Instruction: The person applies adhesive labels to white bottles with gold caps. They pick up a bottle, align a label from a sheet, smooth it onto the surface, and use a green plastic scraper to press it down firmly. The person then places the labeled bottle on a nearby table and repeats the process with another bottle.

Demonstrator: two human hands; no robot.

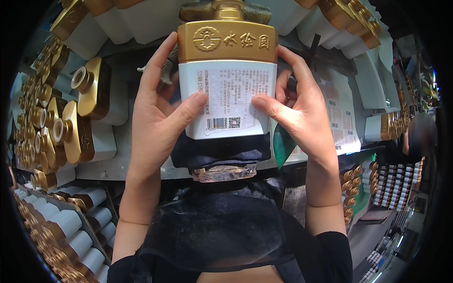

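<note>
A flat-sided bottle (228, 99), white below with a gold embossed shoulder and neck, lies back with its printed face toward me. My left hand (160, 106) grips its left side, the thumb pressed on the printed label (231, 96). On the opposite side my right hand (302, 106) holds it too, its thumb on the label's right edge. A green pointed piece (281, 145) sticks out below the right hand; a dark part shows among those fingers, and whether the two are one tool I cannot tell. Beneath the bottle is a folded dark cloth (222, 148) over a worn block (224, 172).
Several similar bottles (80, 134) stand on the table at left, with more in crates (78, 231) below. To the right lies a sheet of labels (342, 120). Other bottles (349, 21) line the far right, and stacked rows (398, 184) stand beyond.
</note>
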